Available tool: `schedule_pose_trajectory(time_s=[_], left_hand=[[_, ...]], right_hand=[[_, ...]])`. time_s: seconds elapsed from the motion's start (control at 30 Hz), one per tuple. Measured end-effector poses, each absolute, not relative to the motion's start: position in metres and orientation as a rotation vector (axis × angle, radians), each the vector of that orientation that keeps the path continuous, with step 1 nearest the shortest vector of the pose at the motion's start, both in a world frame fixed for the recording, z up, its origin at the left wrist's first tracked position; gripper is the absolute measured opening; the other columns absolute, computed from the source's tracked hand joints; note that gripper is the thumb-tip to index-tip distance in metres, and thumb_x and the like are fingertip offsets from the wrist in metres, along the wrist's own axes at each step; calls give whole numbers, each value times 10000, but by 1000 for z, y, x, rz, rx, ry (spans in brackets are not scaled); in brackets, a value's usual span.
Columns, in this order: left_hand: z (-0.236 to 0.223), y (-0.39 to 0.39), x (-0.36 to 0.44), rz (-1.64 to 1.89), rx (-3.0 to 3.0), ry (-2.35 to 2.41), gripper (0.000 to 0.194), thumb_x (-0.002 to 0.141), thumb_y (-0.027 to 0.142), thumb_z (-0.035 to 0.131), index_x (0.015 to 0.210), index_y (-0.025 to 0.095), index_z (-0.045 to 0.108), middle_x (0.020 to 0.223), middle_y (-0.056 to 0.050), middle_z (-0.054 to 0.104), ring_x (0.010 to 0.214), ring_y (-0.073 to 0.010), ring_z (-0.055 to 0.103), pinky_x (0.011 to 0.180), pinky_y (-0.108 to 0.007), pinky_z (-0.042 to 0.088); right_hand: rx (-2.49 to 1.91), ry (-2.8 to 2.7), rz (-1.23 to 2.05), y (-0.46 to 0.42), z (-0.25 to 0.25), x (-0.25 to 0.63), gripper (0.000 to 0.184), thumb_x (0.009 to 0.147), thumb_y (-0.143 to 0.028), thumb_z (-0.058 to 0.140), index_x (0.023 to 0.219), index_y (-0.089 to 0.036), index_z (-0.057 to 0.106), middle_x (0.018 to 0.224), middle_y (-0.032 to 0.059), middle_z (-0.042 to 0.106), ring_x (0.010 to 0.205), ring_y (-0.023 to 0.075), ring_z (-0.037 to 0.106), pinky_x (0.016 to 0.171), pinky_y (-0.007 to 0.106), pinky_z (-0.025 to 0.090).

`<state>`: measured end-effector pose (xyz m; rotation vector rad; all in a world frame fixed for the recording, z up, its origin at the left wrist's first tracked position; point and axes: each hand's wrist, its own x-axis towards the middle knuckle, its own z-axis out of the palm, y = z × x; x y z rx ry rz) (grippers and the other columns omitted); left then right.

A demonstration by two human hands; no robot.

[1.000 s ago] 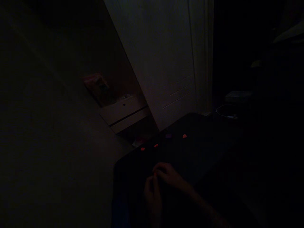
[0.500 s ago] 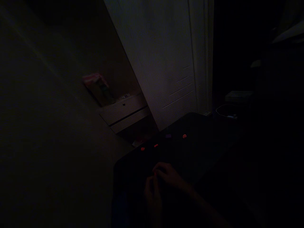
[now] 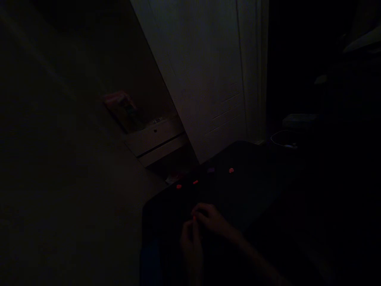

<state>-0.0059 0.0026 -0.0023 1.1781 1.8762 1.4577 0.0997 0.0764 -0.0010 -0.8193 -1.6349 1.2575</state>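
Piece (image 3: 194, 217), red, sits at lower centre, pinched in the fingertips (image 3: 195, 227) of left hand (image 3: 189, 242) and right hand (image 3: 214, 221), likely so each steadies it, while loose pieces (image 3: 231, 170) lie above, clear of both.

At twelve o'clock there stands a pale grooved panel (image 3: 202, 79). At nine o'clock is a pale drawer (image 3: 163, 133), and toward ten o'clock, a dim pinkish bundle (image 3: 120, 104). At three o'clock, a white cable (image 3: 290, 146) curves near a pale box (image 3: 299, 120).
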Motion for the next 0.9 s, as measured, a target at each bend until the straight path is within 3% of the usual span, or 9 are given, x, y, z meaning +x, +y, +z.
schedule_pose_trajectory(time_s=[0.23,0.67,0.9], left_hand=[[1,2,-3,1445,1123,1879,741,678,889,553,791,168,679,632,-28,611,581,-179,554,573,-295,450],[-3,2,-6,1433,1184,1904,707,732,853,542,824,168,693,689,-44,640,632,-196,580,625,-312,464],[-2,3,-5,1460,1147,1892,735,677,878,569,806,166,702,694,-58,650,643,-207,591,616,-314,466]], right_hand=[[-817,-1640,1256,75,1,101,180,885,-204,561,903,-157,734,905,63,748,879,212,698,813,304,507],[-816,-1626,1269,76,-1,101,176,890,-217,566,913,-169,734,929,60,753,902,212,697,828,307,511],[-817,-1633,1255,77,-3,100,183,894,-215,564,913,-163,738,924,60,754,892,207,698,813,297,508]])
